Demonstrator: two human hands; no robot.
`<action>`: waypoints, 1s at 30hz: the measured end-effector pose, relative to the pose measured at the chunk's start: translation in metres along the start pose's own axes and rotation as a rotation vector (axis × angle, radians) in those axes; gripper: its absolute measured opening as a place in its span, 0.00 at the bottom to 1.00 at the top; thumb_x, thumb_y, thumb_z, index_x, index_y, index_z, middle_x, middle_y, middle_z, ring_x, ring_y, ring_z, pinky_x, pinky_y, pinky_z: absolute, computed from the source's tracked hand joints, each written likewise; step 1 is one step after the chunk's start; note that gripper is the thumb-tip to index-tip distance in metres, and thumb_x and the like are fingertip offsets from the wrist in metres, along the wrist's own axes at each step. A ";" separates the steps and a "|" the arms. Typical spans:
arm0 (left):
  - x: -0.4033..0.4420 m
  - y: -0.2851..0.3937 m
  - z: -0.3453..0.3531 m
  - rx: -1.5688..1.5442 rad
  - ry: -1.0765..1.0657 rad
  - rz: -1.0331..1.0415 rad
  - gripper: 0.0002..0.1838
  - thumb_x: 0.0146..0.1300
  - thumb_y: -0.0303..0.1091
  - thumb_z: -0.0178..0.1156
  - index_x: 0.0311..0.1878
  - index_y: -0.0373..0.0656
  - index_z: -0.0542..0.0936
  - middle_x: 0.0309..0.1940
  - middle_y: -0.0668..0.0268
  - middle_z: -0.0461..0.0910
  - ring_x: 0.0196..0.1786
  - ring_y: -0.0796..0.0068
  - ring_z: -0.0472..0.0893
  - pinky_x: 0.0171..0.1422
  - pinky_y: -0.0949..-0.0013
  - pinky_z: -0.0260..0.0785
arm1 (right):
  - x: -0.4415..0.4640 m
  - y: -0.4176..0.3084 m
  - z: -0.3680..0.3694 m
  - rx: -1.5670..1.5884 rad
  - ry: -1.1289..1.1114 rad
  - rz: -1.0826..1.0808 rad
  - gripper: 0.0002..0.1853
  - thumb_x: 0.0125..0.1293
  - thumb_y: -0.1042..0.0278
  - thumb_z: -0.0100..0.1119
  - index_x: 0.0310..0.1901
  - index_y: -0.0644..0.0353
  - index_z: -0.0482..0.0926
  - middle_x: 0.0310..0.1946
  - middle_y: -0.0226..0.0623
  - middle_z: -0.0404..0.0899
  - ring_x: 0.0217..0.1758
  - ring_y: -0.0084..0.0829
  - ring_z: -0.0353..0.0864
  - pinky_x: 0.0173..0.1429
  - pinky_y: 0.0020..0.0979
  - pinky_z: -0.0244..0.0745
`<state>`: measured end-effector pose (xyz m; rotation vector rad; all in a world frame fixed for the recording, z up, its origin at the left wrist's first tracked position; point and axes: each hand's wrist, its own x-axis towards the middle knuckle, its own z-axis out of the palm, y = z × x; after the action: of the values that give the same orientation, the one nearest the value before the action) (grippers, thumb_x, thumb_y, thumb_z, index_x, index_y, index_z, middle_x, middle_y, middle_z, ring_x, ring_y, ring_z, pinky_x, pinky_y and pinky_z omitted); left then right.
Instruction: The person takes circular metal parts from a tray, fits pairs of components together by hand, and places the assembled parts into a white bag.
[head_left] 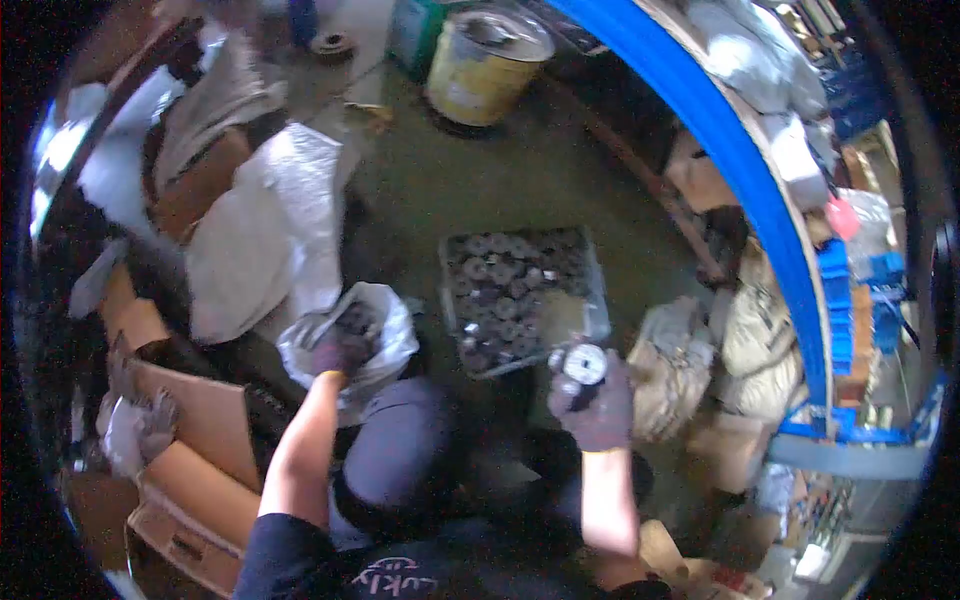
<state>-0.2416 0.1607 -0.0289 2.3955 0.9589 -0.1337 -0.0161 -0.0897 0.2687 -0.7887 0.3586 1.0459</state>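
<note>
My right hand (600,410), in a dark glove, is closed around a round, pale metal disc (585,364) with a hole in its middle. It is just in front of the near right corner of a clear plastic bin (600,300). In the bin lie many small round grey metal parts (497,275) with centre holes. My left hand (342,356), also gloved, reaches into the mouth of a white plastic bag (397,345). Greyish pieces (358,322) show inside the bag beside it. The fingers of that hand are hidden, so its grip cannot be seen.
A yellowish bucket (484,85) stands at the back by a green container (414,38). On the left are white sacks (245,250) and cardboard boxes (195,480). A blue curved beam (745,150) arches over the right, above crumpled bags (675,360).
</note>
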 end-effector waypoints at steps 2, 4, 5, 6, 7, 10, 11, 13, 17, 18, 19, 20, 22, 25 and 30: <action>-0.005 0.020 -0.039 0.337 -0.215 0.219 0.28 0.67 0.51 0.38 0.68 0.49 0.61 0.70 0.59 0.55 0.72 0.62 0.53 0.76 0.62 0.42 | 0.002 -0.004 -0.001 0.089 -0.097 0.024 0.24 0.65 0.49 0.50 0.55 0.57 0.70 0.41 0.46 0.76 0.29 0.31 0.74 0.31 0.29 0.74; 0.010 -0.027 0.028 0.134 -0.073 0.137 0.28 0.67 0.50 0.38 0.68 0.52 0.61 0.70 0.59 0.56 0.72 0.61 0.53 0.76 0.61 0.40 | 0.004 -0.004 -0.005 0.116 -0.169 0.046 0.26 0.64 0.46 0.52 0.57 0.55 0.70 0.44 0.45 0.76 0.32 0.32 0.76 0.34 0.32 0.75; 0.011 -0.027 0.023 0.140 -0.075 0.180 0.27 0.65 0.49 0.42 0.65 0.50 0.64 0.66 0.56 0.60 0.68 0.59 0.58 0.72 0.61 0.46 | 0.004 -0.004 -0.003 0.114 -0.176 0.041 0.25 0.65 0.46 0.51 0.57 0.54 0.70 0.43 0.45 0.77 0.31 0.34 0.76 0.33 0.33 0.75; 0.010 -0.026 0.014 0.146 -0.076 0.221 0.27 0.63 0.49 0.45 0.63 0.49 0.67 0.62 0.53 0.64 0.64 0.58 0.63 0.68 0.61 0.53 | 0.005 -0.003 -0.001 0.115 -0.177 0.042 0.25 0.65 0.46 0.51 0.57 0.54 0.70 0.43 0.45 0.77 0.31 0.34 0.76 0.33 0.33 0.75; 0.010 -0.023 0.002 0.151 -0.074 0.261 0.26 0.61 0.48 0.49 0.61 0.47 0.70 0.58 0.51 0.68 0.60 0.56 0.69 0.64 0.61 0.60 | 0.004 -0.003 0.001 0.086 -0.160 0.025 0.25 0.65 0.47 0.51 0.57 0.55 0.70 0.43 0.47 0.76 0.31 0.34 0.76 0.33 0.33 0.75; 0.003 0.031 -0.079 -0.130 0.007 0.069 0.25 0.59 0.47 0.53 0.57 0.45 0.73 0.52 0.47 0.74 0.53 0.55 0.76 0.57 0.61 0.68 | -0.003 0.000 0.010 0.007 -0.137 -0.019 0.25 0.66 0.48 0.51 0.57 0.56 0.69 0.43 0.47 0.75 0.31 0.35 0.76 0.33 0.34 0.74; 0.000 0.066 -0.117 -0.418 0.078 -0.158 0.24 0.59 0.46 0.54 0.55 0.44 0.74 0.49 0.47 0.76 0.50 0.55 0.78 0.54 0.61 0.70 | -0.007 0.002 0.013 -0.040 -0.121 -0.048 0.25 0.65 0.47 0.51 0.56 0.56 0.69 0.43 0.47 0.75 0.32 0.36 0.76 0.33 0.34 0.74; -0.010 0.126 -0.173 -0.696 0.190 0.067 0.20 0.61 0.40 0.57 0.53 0.39 0.74 0.45 0.51 0.78 0.48 0.59 0.79 0.52 0.65 0.70 | -0.013 0.007 0.019 -0.106 -0.130 -0.084 0.25 0.65 0.46 0.50 0.56 0.57 0.70 0.43 0.46 0.76 0.32 0.35 0.77 0.33 0.34 0.74; -0.045 0.235 -0.241 -0.654 0.290 0.587 0.24 0.58 0.36 0.61 0.56 0.40 0.72 0.49 0.52 0.76 0.53 0.57 0.76 0.59 0.62 0.67 | -0.022 0.022 0.030 -0.271 0.099 -0.239 0.24 0.67 0.46 0.48 0.53 0.58 0.72 0.42 0.42 0.77 0.32 0.34 0.77 0.32 0.32 0.75; -0.055 0.261 -0.249 -0.515 0.293 0.671 0.29 0.55 0.40 0.62 0.59 0.42 0.70 0.52 0.51 0.74 0.55 0.53 0.74 0.59 0.59 0.67 | -0.025 0.023 0.022 -0.184 -0.104 -0.177 0.24 0.68 0.46 0.45 0.55 0.58 0.69 0.46 0.39 0.75 0.41 0.33 0.77 0.43 0.33 0.75; -0.068 0.284 -0.255 -0.482 0.157 0.656 0.31 0.56 0.47 0.60 0.61 0.45 0.67 0.56 0.52 0.70 0.59 0.49 0.70 0.62 0.56 0.63 | -0.001 0.029 -0.011 -0.187 -0.117 -0.179 0.24 0.68 0.46 0.45 0.55 0.58 0.69 0.46 0.39 0.75 0.41 0.33 0.77 0.43 0.33 0.75; -0.073 0.303 -0.238 -0.435 0.221 0.686 0.32 0.57 0.51 0.56 0.62 0.47 0.66 0.58 0.52 0.69 0.60 0.47 0.68 0.63 0.53 0.61 | 0.044 0.038 -0.059 -0.396 -0.429 -0.487 0.23 0.70 0.50 0.43 0.58 0.58 0.66 0.50 0.37 0.72 0.49 0.32 0.73 0.52 0.34 0.71; -0.077 0.328 -0.220 -0.320 0.264 0.710 0.29 0.57 0.50 0.55 0.60 0.47 0.69 0.56 0.52 0.70 0.58 0.45 0.68 0.63 0.51 0.61 | -0.002 0.046 -0.001 -0.250 -0.273 -0.553 0.25 0.71 0.47 0.38 0.60 0.58 0.64 0.52 0.35 0.68 0.59 0.34 0.65 0.65 0.35 0.61; -0.079 0.339 -0.219 -0.462 0.189 0.735 0.24 0.59 0.49 0.54 0.55 0.46 0.73 0.52 0.51 0.73 0.54 0.46 0.72 0.57 0.54 0.66 | -0.017 0.045 0.014 -0.098 -0.095 -0.551 0.25 0.72 0.47 0.37 0.60 0.58 0.64 0.53 0.35 0.68 0.58 0.34 0.67 0.63 0.34 0.63; -0.077 0.352 -0.188 -0.777 -0.020 0.429 0.24 0.65 0.54 0.43 0.44 0.46 0.79 0.39 0.50 0.79 0.43 0.49 0.78 0.50 0.55 0.69 | -0.040 0.043 0.013 -0.292 0.098 -0.638 0.25 0.71 0.46 0.38 0.58 0.57 0.67 0.53 0.35 0.70 0.57 0.32 0.69 0.61 0.33 0.64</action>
<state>-0.0857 0.0038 0.3118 1.7992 0.3555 0.3200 -0.0740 -0.0937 0.2842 -1.1247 0.0204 0.4612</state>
